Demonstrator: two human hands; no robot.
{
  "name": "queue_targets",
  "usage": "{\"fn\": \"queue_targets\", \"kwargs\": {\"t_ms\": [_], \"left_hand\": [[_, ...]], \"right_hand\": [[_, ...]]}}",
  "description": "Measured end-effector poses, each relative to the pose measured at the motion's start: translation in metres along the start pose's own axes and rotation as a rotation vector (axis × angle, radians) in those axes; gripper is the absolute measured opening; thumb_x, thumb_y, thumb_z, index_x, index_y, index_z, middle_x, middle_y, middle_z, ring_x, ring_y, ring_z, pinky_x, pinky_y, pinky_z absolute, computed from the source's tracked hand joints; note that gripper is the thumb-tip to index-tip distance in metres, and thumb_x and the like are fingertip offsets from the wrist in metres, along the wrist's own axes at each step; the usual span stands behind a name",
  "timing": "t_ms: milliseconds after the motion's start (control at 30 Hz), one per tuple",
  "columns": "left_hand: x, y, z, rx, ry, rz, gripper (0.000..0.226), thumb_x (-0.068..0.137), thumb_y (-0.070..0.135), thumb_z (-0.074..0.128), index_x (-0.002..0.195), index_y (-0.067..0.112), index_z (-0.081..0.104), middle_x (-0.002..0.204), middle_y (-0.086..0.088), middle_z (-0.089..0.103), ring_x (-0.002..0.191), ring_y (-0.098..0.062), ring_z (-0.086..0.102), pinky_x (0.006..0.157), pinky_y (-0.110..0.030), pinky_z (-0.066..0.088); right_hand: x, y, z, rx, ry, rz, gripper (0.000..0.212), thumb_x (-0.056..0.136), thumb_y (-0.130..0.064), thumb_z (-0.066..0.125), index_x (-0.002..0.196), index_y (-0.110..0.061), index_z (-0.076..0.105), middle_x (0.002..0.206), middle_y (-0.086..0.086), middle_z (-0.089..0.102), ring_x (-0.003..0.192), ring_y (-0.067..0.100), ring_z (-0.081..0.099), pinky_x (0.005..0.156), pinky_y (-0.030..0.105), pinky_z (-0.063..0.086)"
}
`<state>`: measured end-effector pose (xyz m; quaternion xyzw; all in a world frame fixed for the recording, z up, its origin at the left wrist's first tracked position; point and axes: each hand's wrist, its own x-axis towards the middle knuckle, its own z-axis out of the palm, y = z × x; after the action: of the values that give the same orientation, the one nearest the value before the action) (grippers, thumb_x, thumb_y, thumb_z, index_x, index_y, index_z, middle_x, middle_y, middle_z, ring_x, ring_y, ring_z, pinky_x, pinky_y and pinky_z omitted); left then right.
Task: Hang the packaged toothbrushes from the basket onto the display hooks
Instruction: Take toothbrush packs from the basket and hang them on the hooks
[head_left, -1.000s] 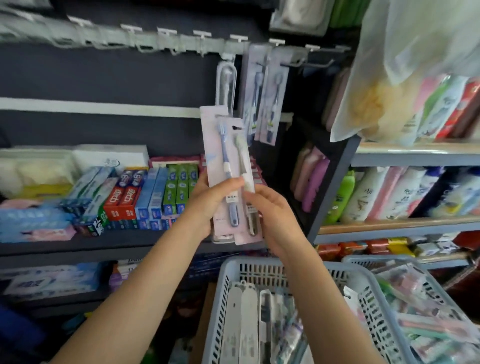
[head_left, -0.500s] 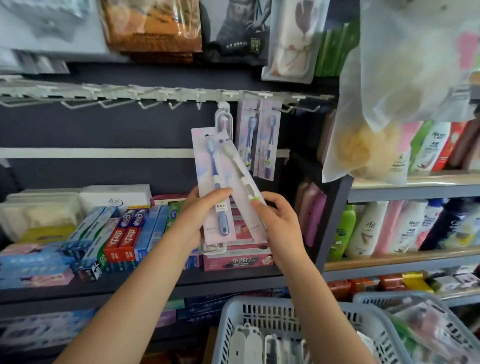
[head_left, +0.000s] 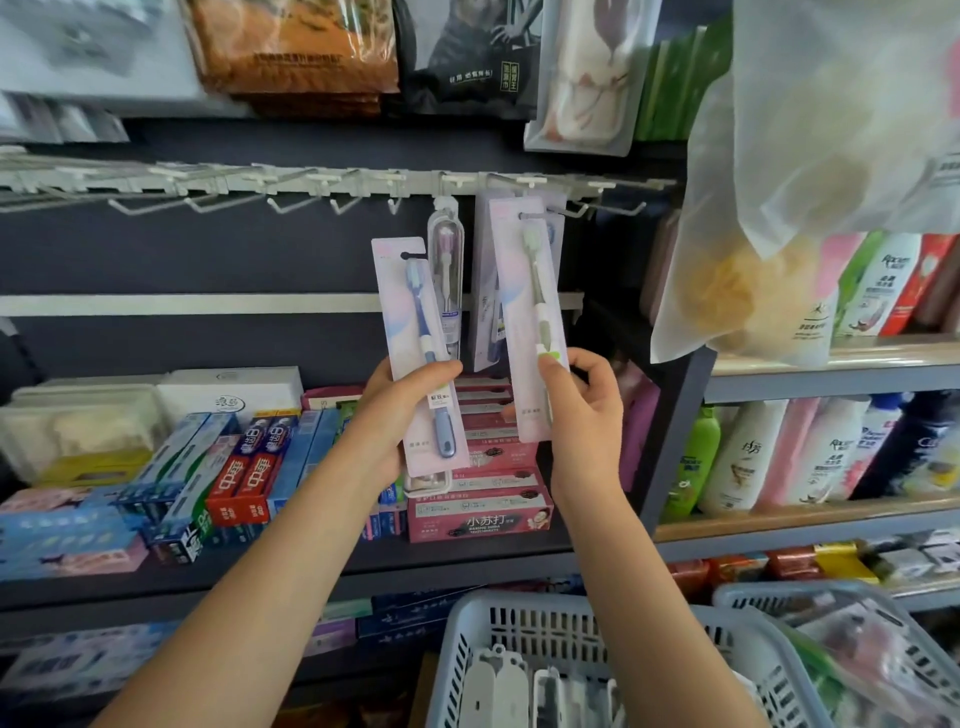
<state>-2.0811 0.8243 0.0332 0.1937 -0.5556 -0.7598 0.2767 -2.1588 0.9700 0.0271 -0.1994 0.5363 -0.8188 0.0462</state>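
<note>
Pink-carded toothbrush packs are gripped one per hand: the blue-brush pack (head_left: 423, 358) by the left hand (head_left: 402, 410), the green-brush pack (head_left: 530, 322) by the right hand (head_left: 584, 410), raised at a hook (head_left: 540, 214). Few packs hang; many hooks (head_left: 291, 200) stay bare, and the basket (head_left: 524, 631) holds more

Blue-handled toothbrush pack (head_left: 415, 358), pale pink card w/ white fade. Green-handled toothbrush pack (head_left: 530, 322) right of it, same pink/white card. Hook rail (head_left: 332, 179) above blue pack: white, on dk grey panel. Toothpaste boxes (head_left: 244, 467) left of blue pack: red, blue, green w/ white lettering. Pink-red boxes (head_left: 478, 514) below it. Basket (head_left: 571, 629) below: lt grey, slotted grid pattern. Bottles (head_left: 737, 457) far right of it: green, white, pink.
</note>
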Motion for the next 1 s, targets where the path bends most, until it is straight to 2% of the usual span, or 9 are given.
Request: {"fn": "queue_targets", "kwargs": {"t_ms": [100, 233, 367, 567, 633, 700, 800, 867, 1000], "left_hand": [[0.001, 0.000, 0.001, 0.002, -0.006, 0.004, 0.036, 0.087, 0.015, 0.075, 0.121, 0.020, 0.064, 0.107, -0.012, 0.075, 0.093, -0.027, 0.074, 0.076, -0.040, 0.061], [0.001, 0.000, 0.003, 0.004, -0.022, 0.006, 0.041, 0.086, 0.016, 0.076, 0.124, 0.019, 0.063, 0.111, -0.014, 0.074, 0.100, -0.031, 0.073, 0.083, -0.045, 0.060], [0.002, -0.002, 0.002, 0.016, -0.032, -0.002, 0.047, 0.084, 0.018, 0.078, 0.129, 0.018, 0.061, 0.114, -0.015, 0.074, 0.101, -0.032, 0.073, 0.088, -0.050, 0.059], [0.004, -0.007, 0.003, 0.033, -0.003, -0.005, 0.047, 0.083, 0.020, 0.080, 0.127, 0.021, 0.062, 0.111, -0.012, 0.074, 0.100, -0.029, 0.073, 0.088, -0.049, 0.060], [0.005, -0.011, 0.003, 0.041, 0.023, -0.005, 0.045, 0.083, 0.021, 0.080, 0.125, 0.023, 0.063, 0.107, -0.007, 0.075, 0.096, -0.025, 0.073, 0.081, -0.042, 0.060], [0.005, -0.014, 0.003, 0.040, 0.033, -0.008, 0.040, 0.084, 0.020, 0.079, 0.122, 0.023, 0.064, 0.102, -0.004, 0.075, 0.091, -0.021, 0.073, 0.075, -0.037, 0.059], [0.004, -0.019, 0.003, 0.052, 0.049, -0.024, 0.041, 0.084, 0.019, 0.079, 0.122, 0.022, 0.064, 0.105, -0.006, 0.075, 0.096, -0.024, 0.073, 0.085, -0.043, 0.060], [0.005, -0.020, 0.004, 0.061, 0.051, -0.030, 0.042, 0.084, 0.020, 0.079, 0.123, 0.023, 0.064, 0.108, -0.007, 0.075, 0.099, -0.026, 0.073, 0.088, -0.045, 0.059], [0.007, -0.019, 0.003, 0.071, 0.061, -0.029, 0.041, 0.085, 0.020, 0.079, 0.122, 0.024, 0.063, 0.104, -0.004, 0.074, 0.092, -0.021, 0.072, 0.082, -0.040, 0.059]], "right_hand": [[0.003, -0.002, 0.005, -0.003, -0.002, 0.018, 0.015, 0.097, -0.023, 0.066, 0.107, -0.015, 0.059, 0.093, 0.012, 0.075, 0.089, 0.047, 0.070, 0.082, 0.063, 0.057], [0.007, -0.004, 0.012, -0.016, 0.011, 0.028, 0.015, 0.097, -0.026, 0.066, 0.105, -0.016, 0.060, 0.094, 0.015, 0.074, 0.093, 0.047, 0.069, 0.084, 0.063, 0.056], [0.012, -0.004, 0.018, -0.024, 0.021, 0.085, 0.018, 0.097, -0.027, 0.066, 0.106, -0.013, 0.060, 0.091, 0.006, 0.076, 0.089, 0.034, 0.074, 0.085, 0.057, 0.059], [0.021, 0.015, 0.021, -0.124, 0.040, 0.224, 0.034, 0.092, -0.044, 0.069, 0.098, -0.012, 0.063, 0.102, 0.014, 0.074, 0.097, 0.035, 0.072, 0.087, 0.055, 0.059], [0.015, 0.030, 0.015, -0.155, 0.035, 0.290, 0.038, 0.092, -0.047, 0.068, 0.097, -0.010, 0.064, 0.102, 0.015, 0.074, 0.098, 0.036, 0.072, 0.085, 0.056, 0.059], [0.010, 0.042, 0.009, -0.159, 0.035, 0.343, 0.034, 0.095, -0.043, 0.067, 0.100, -0.009, 0.066, 0.101, 0.013, 0.075, 0.092, 0.031, 0.074, 0.081, 0.049, 0.062], [0.013, 0.047, 0.007, -0.127, 0.042, 0.364, 0.026, 0.098, -0.033, 0.065, 0.098, -0.007, 0.065, 0.098, 0.013, 0.075, 0.075, 0.021, 0.073, 0.067, 0.037, 0.062], [0.019, 0.043, 0.010, -0.119, 0.061, 0.352, 0.023, 0.100, -0.029, 0.063, 0.095, -0.007, 0.063, 0.090, 0.012, 0.074, 0.067, 0.020, 0.070, 0.065, 0.038, 0.059], [0.024, 0.039, 0.012, -0.051, 0.063, 0.339, 0.029, 0.100, -0.035, 0.062, 0.104, -0.006, 0.062, 0.084, 0.009, 0.077, 0.061, 0.020, 0.071, 0.069, 0.038, 0.062]]}}
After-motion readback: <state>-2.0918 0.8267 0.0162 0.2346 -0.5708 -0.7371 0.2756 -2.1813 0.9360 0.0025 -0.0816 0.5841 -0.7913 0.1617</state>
